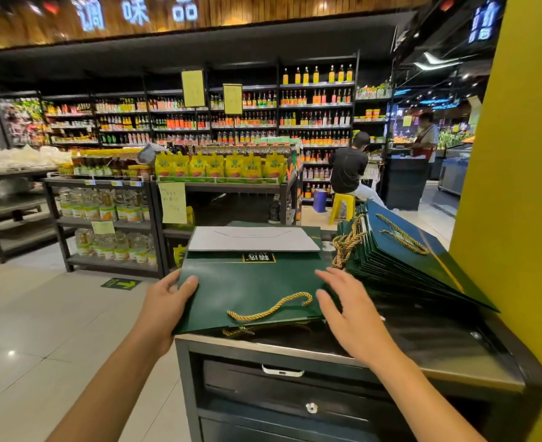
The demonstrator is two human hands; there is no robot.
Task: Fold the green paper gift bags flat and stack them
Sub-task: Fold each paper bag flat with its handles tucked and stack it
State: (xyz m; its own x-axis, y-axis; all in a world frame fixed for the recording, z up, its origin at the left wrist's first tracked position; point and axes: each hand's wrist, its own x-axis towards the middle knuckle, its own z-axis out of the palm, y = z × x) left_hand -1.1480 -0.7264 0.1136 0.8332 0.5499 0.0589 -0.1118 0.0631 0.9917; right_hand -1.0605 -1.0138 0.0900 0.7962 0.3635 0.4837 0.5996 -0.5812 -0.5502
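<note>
A flat green paper gift bag (250, 285) with a gold rope handle lies on the dark cabinet top (438, 346), its grey bottom flap folded over at the far end. My left hand (167, 301) grips the bag's left edge, thumb on top. On the bag's right edge rests my right hand (346, 311), fingers spread and flat, holding nothing. A slanted stack of several flat green bags (400, 260) with gold handles leans at the right, beside the yellow pillar.
The cabinet has a drawer with a lock (311, 408) below its metal front edge. The yellow pillar (512, 186) stands close on the right. Store shelves (113, 205) with jars and bottles fill the left and back. Two people (349, 167) are far behind.
</note>
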